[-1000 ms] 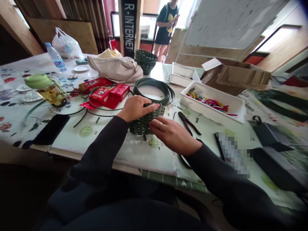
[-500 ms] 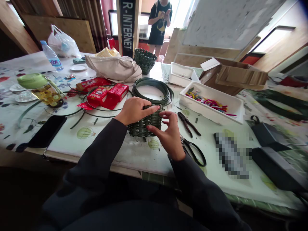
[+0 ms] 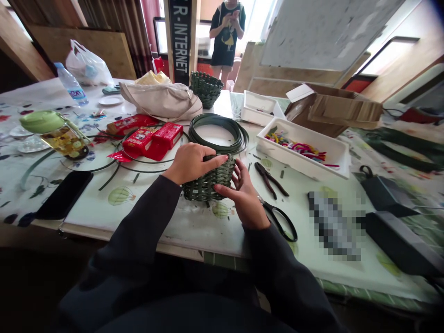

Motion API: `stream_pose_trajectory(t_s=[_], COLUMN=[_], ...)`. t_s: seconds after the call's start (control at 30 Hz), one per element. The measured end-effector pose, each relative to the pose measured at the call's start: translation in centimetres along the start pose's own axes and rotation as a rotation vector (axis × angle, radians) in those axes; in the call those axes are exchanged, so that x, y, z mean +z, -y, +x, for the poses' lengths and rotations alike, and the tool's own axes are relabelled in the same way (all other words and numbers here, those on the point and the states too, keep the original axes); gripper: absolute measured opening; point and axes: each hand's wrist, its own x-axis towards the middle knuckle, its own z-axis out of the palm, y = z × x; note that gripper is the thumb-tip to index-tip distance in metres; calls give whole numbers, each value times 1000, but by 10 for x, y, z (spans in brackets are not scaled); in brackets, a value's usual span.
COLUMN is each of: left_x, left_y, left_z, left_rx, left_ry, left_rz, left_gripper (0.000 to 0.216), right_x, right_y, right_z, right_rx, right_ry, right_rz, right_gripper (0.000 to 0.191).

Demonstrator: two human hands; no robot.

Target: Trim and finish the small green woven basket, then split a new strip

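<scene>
A small dark green woven basket (image 3: pixel 204 186) stands on the table in front of me, between both hands. My left hand (image 3: pixel 190 163) grips its upper left rim, thumb laid along the top edge and the other fingers hidden behind. On the right side, my right hand (image 3: pixel 247 196) holds the wall, its thumb on the front and its fingers curved round the side. Just behind the basket lies a coil of green flat strip (image 3: pixel 243 138). Pliers (image 3: pixel 270 179) and black-handled scissors (image 3: pixel 285 223) lie to the right of my right hand.
Red packets (image 3: pixel 140 141), a lidded drink jar (image 3: pixel 64 141) and a phone (image 3: pixel 64 195) lie left. A white tray of colourful pieces (image 3: pixel 308 167) and a cardboard box (image 3: pixel 342 111) are right. Another woven basket (image 3: pixel 207 92) stands farther back beside a cloth bag (image 3: pixel 161 101). A person stands beyond the table.
My right hand's fingers have moved from the basket's top rim to round its right side. More of the basket's front shows. The view has shifted slightly.
</scene>
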Motion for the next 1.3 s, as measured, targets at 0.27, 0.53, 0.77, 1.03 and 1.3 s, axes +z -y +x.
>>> stream_pose_trajectory(t_s=[0.27,0.53,0.77,1.03,1.3], left_x=[-1,0,0,-2,-1], left_y=[-4,-2,-8,-7,-6], left_z=[-5,-8,-9,-13,-12], left_rx=[-3,14,14,10,20], left_ry=[-3,-13,13,18,30], left_rz=[5,-3,4,2,19], left_gripper=[54,56,54,57,58], right_x=[-1,-17,-6,6,-3], right_y=[-4,-18,-13,-8,-18], right_z=[-4,-5,2,-6,-14], right_rx=[-15,75,98,58,98], right_ry=[22,-36,63,35,5], right_rz=[107,107,160,198,166], right_gripper=[103,104,114,127,122])
